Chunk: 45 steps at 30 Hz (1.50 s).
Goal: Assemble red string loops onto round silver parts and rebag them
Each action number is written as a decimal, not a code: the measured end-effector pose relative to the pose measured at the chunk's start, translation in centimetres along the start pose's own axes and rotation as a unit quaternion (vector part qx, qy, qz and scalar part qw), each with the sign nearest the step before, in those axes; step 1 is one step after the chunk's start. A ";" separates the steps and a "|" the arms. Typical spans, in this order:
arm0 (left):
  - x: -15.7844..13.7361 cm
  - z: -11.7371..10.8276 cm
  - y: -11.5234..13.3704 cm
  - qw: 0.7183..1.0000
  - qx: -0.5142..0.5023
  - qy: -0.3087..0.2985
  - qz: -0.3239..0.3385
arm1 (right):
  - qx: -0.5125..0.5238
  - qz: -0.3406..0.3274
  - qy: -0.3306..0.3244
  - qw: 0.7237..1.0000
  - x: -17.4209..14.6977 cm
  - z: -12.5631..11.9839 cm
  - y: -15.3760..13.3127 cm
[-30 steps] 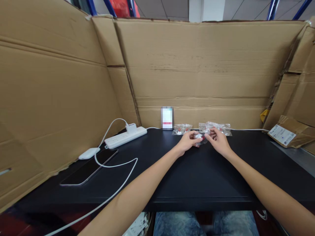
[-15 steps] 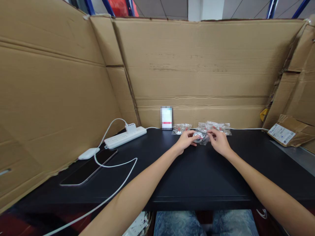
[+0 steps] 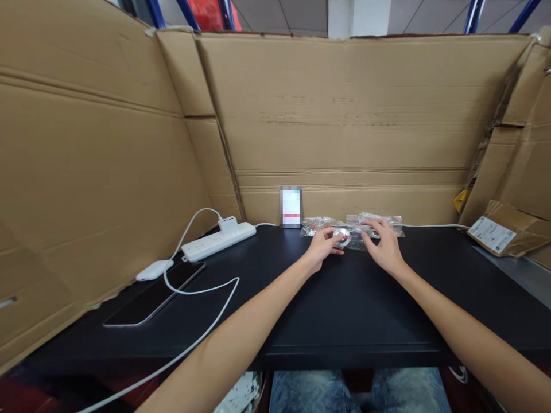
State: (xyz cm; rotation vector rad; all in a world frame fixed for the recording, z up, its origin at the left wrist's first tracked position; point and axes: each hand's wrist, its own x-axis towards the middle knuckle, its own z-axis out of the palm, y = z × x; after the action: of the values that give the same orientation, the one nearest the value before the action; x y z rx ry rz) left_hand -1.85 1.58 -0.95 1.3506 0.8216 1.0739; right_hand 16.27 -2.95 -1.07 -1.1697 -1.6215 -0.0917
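At the back of the black table, my left hand (image 3: 322,246) is closed on a small round silvery-white piece (image 3: 342,237) with a reddish spot. Clear plastic wrapping (image 3: 356,240) extends from it to the right. What exactly the piece is cannot be made out. My right hand (image 3: 384,246) is open beside the wrapping, thumb and fingers apart; whether a fingertip touches the plastic is unclear. Behind my hands lie more clear plastic packets, one on the left (image 3: 316,225) and a bunch on the right (image 3: 394,221).
A lit phone-like screen (image 3: 291,207) leans on the cardboard back wall (image 3: 344,126). To the left are a white power strip (image 3: 219,242), a white charger (image 3: 155,270), a dark phone (image 3: 155,298) and a loose white cable (image 3: 215,321). A labelled brown package (image 3: 508,229) stands far right.
The fingers of my right hand have spread and come off the plastic wrapping they were pinching. My left hand keeps the round piece, which has tilted and shifted slightly left.
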 end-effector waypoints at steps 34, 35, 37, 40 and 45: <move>1.6 -2.8 0.2 0.972 0.222 -0.019 0.069 | 0.320 0.311 -0.055 0.893 0.1 0.6 1.7; 1.8 -3.4 0.3 0.960 0.270 0.001 0.076 | 0.328 0.335 -0.052 0.882 0.1 0.5 1.7; 2.0 -4.6 0.7 0.916 0.388 0.027 0.095 | 0.340 0.378 -0.053 0.859 0.2 0.2 1.6; 1.8 -6.2 1.1 0.836 0.540 0.018 0.095 | 0.346 0.399 -0.068 0.846 0.1 0.1 1.0; 1.2 -7.5 2.0 0.773 0.631 -0.006 0.072 | 0.340 0.385 -0.119 0.849 -0.2 0.5 0.0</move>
State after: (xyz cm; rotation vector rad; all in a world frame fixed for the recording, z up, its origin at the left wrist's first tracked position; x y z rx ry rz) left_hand -8.72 5.07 0.56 2.5504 1.5701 0.5225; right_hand 15.92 -2.77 -1.41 -1.1830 -1.1014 1.0987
